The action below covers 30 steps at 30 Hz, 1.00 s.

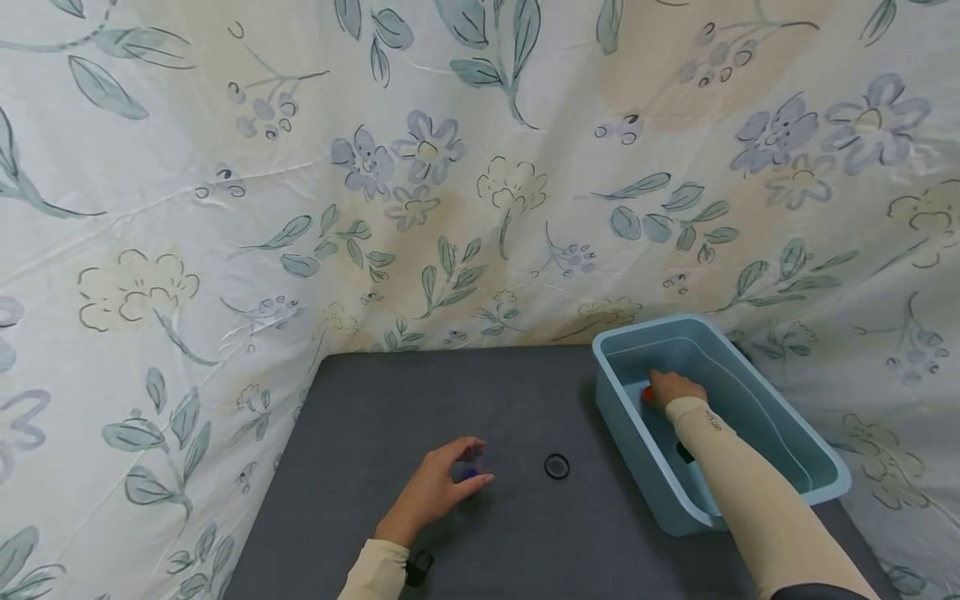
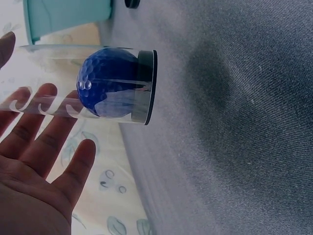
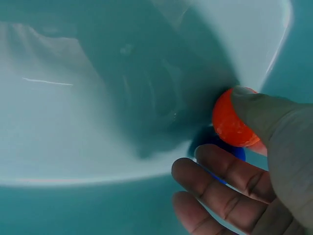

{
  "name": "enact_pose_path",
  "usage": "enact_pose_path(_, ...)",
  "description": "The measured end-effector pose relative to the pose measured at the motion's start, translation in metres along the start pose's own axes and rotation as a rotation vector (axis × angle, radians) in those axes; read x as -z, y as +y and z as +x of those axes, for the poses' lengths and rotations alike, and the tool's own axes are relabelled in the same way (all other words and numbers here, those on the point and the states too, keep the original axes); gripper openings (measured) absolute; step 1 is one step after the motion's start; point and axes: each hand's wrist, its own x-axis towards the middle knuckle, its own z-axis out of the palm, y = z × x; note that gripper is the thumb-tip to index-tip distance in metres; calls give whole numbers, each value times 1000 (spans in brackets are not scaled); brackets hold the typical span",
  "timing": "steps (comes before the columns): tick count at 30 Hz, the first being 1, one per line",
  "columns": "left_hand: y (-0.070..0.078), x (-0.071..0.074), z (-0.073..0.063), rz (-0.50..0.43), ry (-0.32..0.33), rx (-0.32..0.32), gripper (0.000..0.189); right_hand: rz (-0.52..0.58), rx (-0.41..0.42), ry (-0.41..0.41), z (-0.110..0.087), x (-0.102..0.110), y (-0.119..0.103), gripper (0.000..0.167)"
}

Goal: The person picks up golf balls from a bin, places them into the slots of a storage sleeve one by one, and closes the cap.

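My left hand (image 1: pixel 435 483) holds a clear plastic tube (image 2: pixel 61 63) between thumb and fingers above the table. Inside the tube a dimpled blue golf ball (image 2: pixel 108 83) sits against the dark-rimmed cap (image 2: pixel 144 88) at its lower end. Over in the blue-green bin (image 1: pixel 626 421), my right hand (image 1: pixel 677 390) pinches an orange golf ball (image 3: pixel 232 120) between thumb and index finger. A blue ball (image 3: pixel 234 148) lies just below the orange one, partly covered by the fingers. On the table between the hand and the bin is a round black-rimmed cap (image 1: pixel 557 466).
The dark grey tabletop (image 1: pixel 420 392) carries the bin at its right side. Inside the bin a small black object (image 1: pixel 684 452) shows beside the right sleeve (image 1: pixel 750 483). Floral cloth (image 1: pixel 480 208) hangs behind and around the table.
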Motion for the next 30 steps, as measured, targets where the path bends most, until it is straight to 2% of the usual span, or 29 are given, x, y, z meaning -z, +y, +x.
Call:
enact_pose_path(6,2,0,0,-2,-6,9,52,-18,-8,-14,-3,4,-6,31)
enact_pose_path(10,2,0,0,-18,-5,1,51,-26,4,11,-5,10,-10,25)
enact_pose_path(16,3,0,1,-31,-5,0,53,7,8,17,-9,18,-12,23)
enact_pose_path(20,3,-1,2,-27,-4,8,52,64,13,1,-15,25,-11,26)
enact_pose_path(25,4,-2,2,-18,0,-19,51,145,26,-6,-24,38,-13,35)
enact_pose_path(30,5,-3,3,-26,-7,-30,51,170,54,53,-35,49,-13,44)
